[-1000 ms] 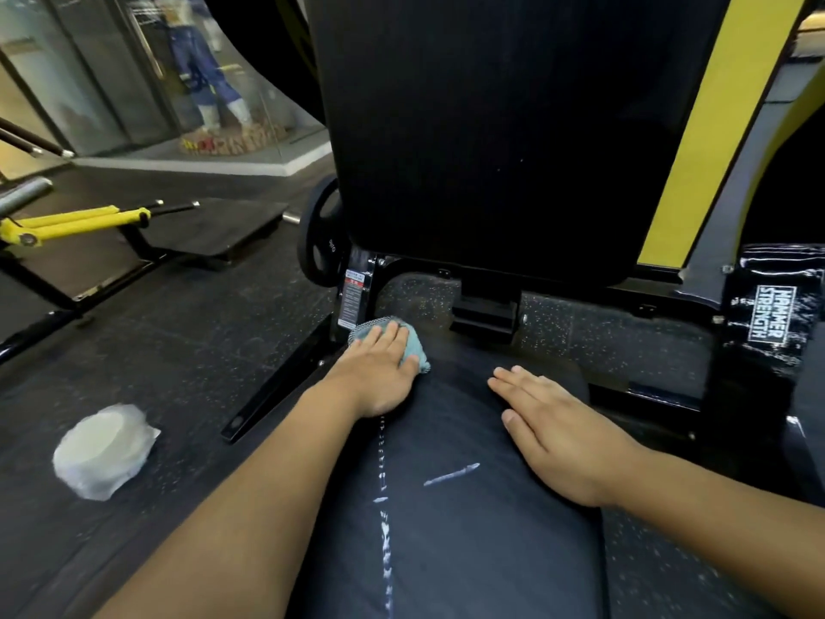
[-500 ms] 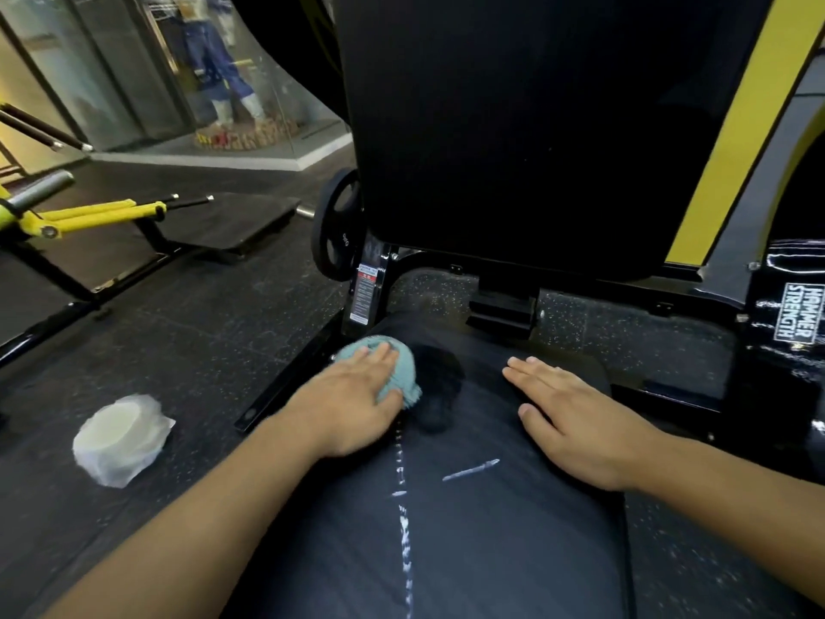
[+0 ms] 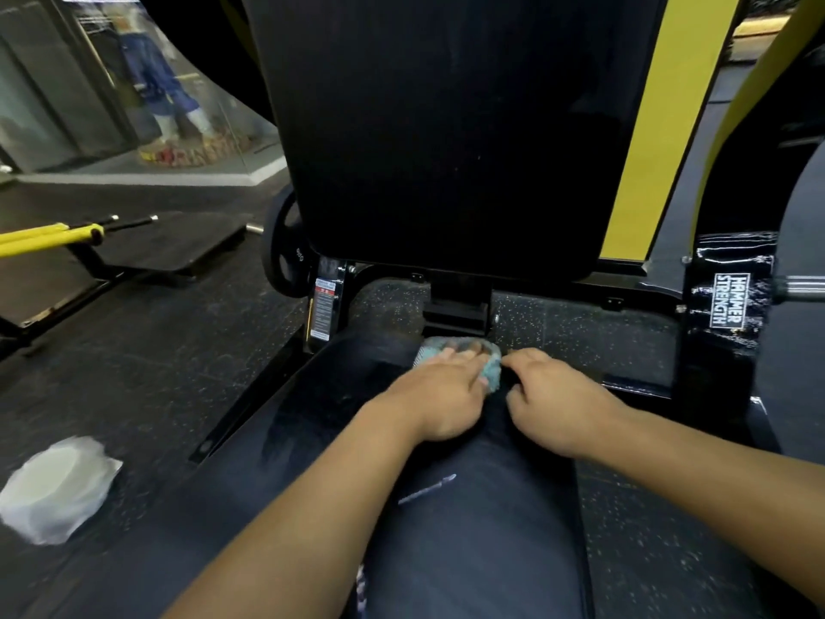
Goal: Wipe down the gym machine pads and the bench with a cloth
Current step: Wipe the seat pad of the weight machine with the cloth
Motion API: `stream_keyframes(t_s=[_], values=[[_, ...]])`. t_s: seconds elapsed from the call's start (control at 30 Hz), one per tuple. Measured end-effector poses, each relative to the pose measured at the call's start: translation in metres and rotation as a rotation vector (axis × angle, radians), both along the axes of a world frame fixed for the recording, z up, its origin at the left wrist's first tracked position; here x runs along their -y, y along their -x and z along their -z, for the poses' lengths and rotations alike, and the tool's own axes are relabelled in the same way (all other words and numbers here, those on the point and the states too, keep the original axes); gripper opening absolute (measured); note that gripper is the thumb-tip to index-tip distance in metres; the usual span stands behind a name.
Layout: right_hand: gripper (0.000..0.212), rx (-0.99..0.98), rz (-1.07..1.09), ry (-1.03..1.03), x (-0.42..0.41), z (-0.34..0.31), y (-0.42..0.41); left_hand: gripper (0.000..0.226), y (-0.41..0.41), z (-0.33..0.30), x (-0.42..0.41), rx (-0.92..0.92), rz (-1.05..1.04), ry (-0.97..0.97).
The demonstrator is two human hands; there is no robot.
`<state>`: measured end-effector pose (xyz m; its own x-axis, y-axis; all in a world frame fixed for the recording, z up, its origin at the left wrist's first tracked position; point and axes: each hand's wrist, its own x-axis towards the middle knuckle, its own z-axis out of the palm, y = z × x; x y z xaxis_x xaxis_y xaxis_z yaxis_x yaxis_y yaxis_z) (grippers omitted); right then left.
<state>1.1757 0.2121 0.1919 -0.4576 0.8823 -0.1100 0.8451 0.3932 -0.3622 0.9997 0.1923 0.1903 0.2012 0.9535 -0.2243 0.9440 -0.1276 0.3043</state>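
Nearest, noted a pale streak (image 3: 426,489) lying unwiped on the black seat pad (image 3: 468,551), with more whitish marks at the lower edge of view, cut off. Judged that part of the seat not yet done.

Further up, found the left hand (image 3: 439,395) laid flat, fingers straight, pressing the teal cloth (image 3: 490,373) onto the far end of the seat pad, just short of the bracket under the back pad (image 3: 446,127). Found the right hand (image 3: 558,399) just beside the cloth, fingers curled down; could not tell whether it pinched the cloth's edge or merely rested on the pad.

Judged the step best done with the palm kept flat, pressure even, strokes overlapping, working right into the back edge and then drawing toward the streak. Thought a bunched cloth would skip patches; spreading it would cover more.

Off to the left on the rubber floor, saw a white wrapped bundle (image 3: 53,489), blurred, contents unclear. Beyond, saw a weight plate (image 3: 285,256) half hidden behind the back pad, and a warning label (image 3: 323,312) too small to read. Found the back pad's top cut off
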Motion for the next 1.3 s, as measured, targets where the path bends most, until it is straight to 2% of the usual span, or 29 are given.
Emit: stream_keyframes(t_s=[0.13, 0.27, 0.37, 0.47, 0.6, 0.7, 0.77, 0.97, 1.03, 1.17, 1.3], values=[[0.055, 0.03, -0.013, 0.009, -0.006, -0.005, 0.003, 0.059, 0.039, 0.004, 0.025, -0.03, 0.048, -0.039], [0.057, 0.025, -0.086, 0.042, -0.003, -0.002, 0.004, 0.06, 0.089, 0.002, 0.015, -0.093, -0.157, -0.035], [0.056, -0.004, -0.083, 0.065, -0.001, 0.001, 0.0, 0.057, 0.084, 0.001, -0.003, -0.063, -0.197, -0.013], [0.052, -0.063, -0.03, 0.059, -0.002, -0.001, -0.002, 0.053, 0.042, 0.003, -0.015, -0.034, -0.119, -0.02], [0.05, -0.172, 0.048, 0.02, -0.001, -0.007, -0.005, 0.05, -0.028, 0.003, -0.01, 0.098, 0.114, -0.056], [0.062, -0.19, 0.029, 0.031, 0.004, -0.013, -0.015, 0.058, -0.053, 0.005, 0.0, -0.018, 0.254, -0.092], [0.056, -0.175, -0.006, 0.054, 0.006, -0.014, -0.022, 0.051, -0.054, 0.003, 0.004, -0.049, 0.221, -0.078], [0.045, -0.205, -0.119, 0.073, 0.015, -0.015, -0.018, 0.035, -0.032, -0.001, 0.042, 0.078, 0.211, -0.142], [0.043, -0.194, -0.176, 0.066, 0.02, -0.013, -0.012, 0.032, -0.012, 0.001, 0.052, 0.067, 0.208, -0.143], [0.046, -0.152, -0.225, 0.043, 0.022, -0.005, 0.002, 0.054, 0.035, -0.002, 0.054, -0.083, 0.134, -0.144], [0.054, -0.031, -0.249, 0.08, 0.024, -0.001, 0.007, 0.055, 0.081, -0.015, 0.041, -0.136, -0.083, -0.079]])
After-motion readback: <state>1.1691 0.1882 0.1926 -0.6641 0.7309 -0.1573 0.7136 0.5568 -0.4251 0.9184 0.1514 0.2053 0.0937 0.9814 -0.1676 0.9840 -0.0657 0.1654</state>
